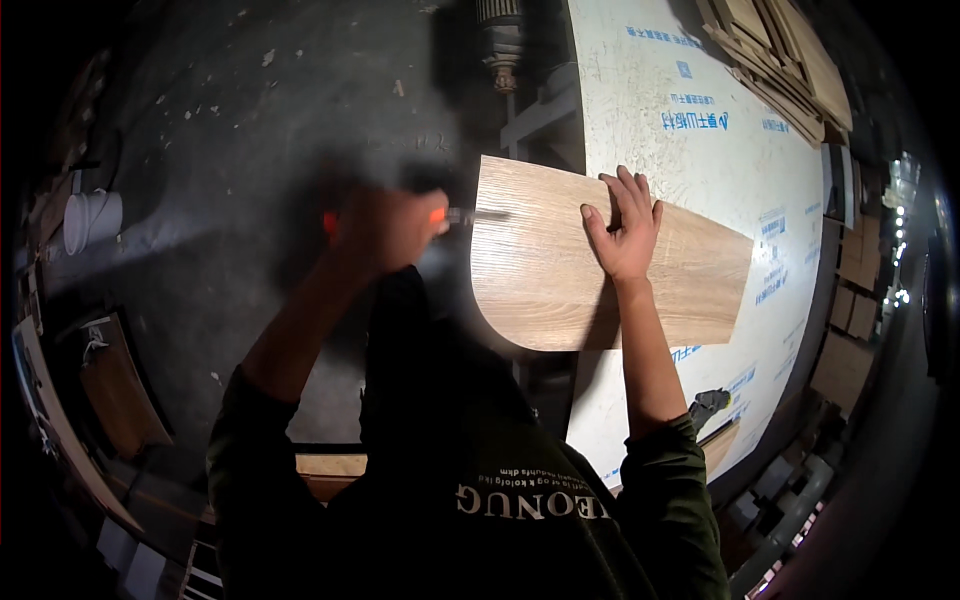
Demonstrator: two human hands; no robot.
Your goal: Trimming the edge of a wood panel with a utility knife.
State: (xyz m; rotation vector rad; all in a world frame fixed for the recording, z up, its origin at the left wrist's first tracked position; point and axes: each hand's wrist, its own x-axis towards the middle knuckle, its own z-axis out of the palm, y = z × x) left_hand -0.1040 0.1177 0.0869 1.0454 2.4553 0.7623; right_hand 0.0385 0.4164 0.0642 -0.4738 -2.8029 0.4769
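Observation:
A wood-grain board [540, 270] with a rounded near-left corner lies on the white worktable, its left end jutting past the table edge. My right hand [628, 235] rests flat on its top with the fingers spread. At the left, my left hand [385, 235] is closed around what looks like a black-and-orange power drill [440, 212], blurred by motion. The narrow front end of this tool points right and reaches over the board's left edge. Whether its tip touches the board I cannot tell.
The white worktable [640, 90] carries blue print. Stacked wooden panels [780, 60] lie at its far right, and a dark tool [710, 402] lies near my right forearm. Across the grey floor [250, 130] stands a white bucket [92, 220]. A motor-like machine part [502, 40] shows at the top.

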